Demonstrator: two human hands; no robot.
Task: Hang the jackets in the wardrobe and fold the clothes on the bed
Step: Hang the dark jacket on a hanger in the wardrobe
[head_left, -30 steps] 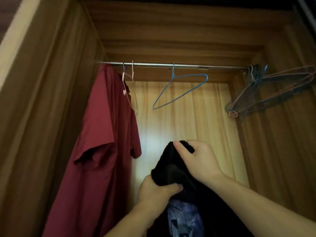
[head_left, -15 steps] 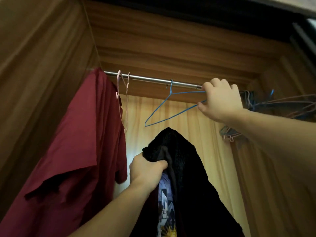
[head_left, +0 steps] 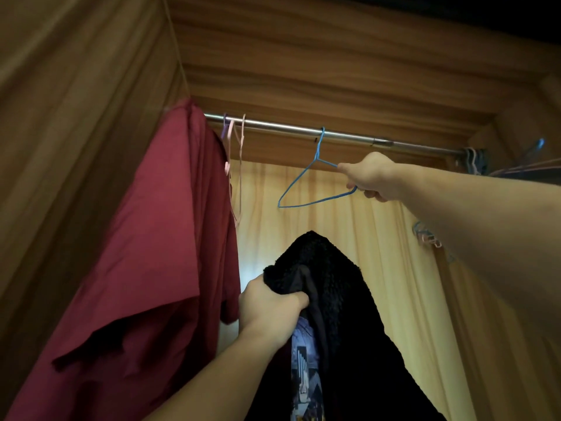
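I look up into a wooden wardrobe. My left hand [head_left: 268, 308] grips a black fleecy jacket [head_left: 331, 299] by its top edge and holds it up below the metal rail [head_left: 288, 127]. A printed lining or garment shows inside the jacket. My right hand [head_left: 372, 177] reaches up and grips the right end of a blue wire hanger [head_left: 306, 185], whose hook is still over the rail.
A dark red shirt [head_left: 158, 238] hangs at the rail's left end, with pink wire hangers [head_left: 235, 165] beside it. Several more wire hangers [head_left: 476, 161] bunch at the right end. A pale yellow curtain [head_left: 394, 268] backs the wardrobe; wooden side walls stand close.
My right hand left the jacket, rose to the rail and closed on the blue hanger, pulling its right end lower. My left hand keeps the jacket raised. The view tilted further up.
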